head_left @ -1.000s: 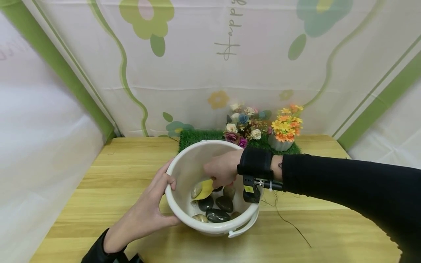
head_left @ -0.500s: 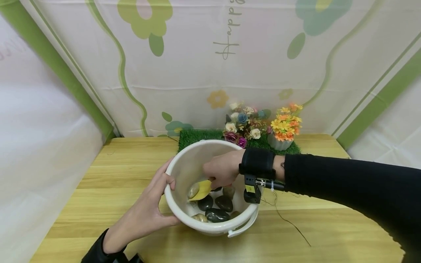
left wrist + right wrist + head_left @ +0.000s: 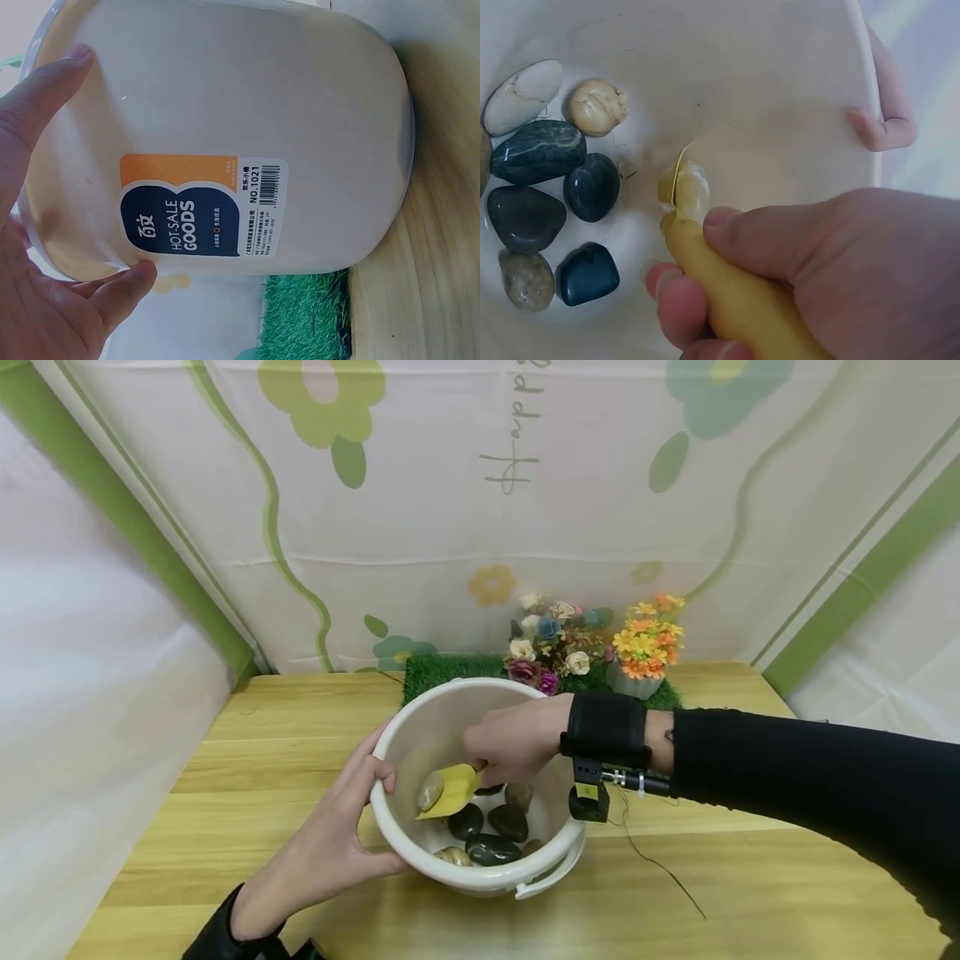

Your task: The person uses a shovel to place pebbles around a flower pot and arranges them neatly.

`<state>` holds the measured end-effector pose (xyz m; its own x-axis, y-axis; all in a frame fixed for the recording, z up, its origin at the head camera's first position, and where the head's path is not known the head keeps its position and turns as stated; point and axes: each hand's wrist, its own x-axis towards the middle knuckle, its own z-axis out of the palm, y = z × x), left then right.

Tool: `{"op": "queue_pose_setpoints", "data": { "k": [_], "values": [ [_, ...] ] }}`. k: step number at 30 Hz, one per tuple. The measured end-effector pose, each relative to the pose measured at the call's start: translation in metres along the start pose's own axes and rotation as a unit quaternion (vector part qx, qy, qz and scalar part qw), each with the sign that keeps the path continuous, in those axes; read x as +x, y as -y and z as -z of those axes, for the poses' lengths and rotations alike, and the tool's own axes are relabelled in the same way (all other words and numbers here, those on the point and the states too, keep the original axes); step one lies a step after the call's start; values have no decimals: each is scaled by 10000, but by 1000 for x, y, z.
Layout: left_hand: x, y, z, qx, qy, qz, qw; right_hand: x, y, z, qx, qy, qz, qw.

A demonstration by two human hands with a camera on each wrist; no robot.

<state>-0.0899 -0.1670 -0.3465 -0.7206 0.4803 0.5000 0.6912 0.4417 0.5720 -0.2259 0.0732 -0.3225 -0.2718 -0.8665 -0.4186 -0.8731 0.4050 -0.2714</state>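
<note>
Clearly, the fingers (image 3: 682,304) of the right hand (image 3: 517,742) are wrapped round the handle of a scoop (image 3: 459,787), the thumb lying along it. The scoop is inside the bucket (image 3: 390,833), a pale stone (image 3: 431,791) at its blade, dark stones (image 3: 508,821) nearby. The forearm (image 3: 787,768) reaches in from the right, nearly level. The left hand (image 3: 337,839) grips the bucket's left rim, thumb spread against the outer wall.

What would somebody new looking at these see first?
Probably the round white plastic bucket, low in the middle of the head view. Inside it, a right hand grips a curved yellow scoop with a pale oval stone at its edge. Behind the bucket stand orange and yellow flowers.
</note>
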Motion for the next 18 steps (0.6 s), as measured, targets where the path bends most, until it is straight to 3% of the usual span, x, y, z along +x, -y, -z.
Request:
{"op": "queue_pose_setpoints", "data": {
  "k": [5,12,18],
  "values": [
    [0,0,0,21,-4,-31,10000,-16,13,9,140,-263,172,9994],
    [1,-1,0,3,-8,-58,10000,-55,60,41,500,-528,300,9969],
    [2,-1,0,37,-31,-89,9999,-69,63,42,572,-926,662,9919]
  ]
}}
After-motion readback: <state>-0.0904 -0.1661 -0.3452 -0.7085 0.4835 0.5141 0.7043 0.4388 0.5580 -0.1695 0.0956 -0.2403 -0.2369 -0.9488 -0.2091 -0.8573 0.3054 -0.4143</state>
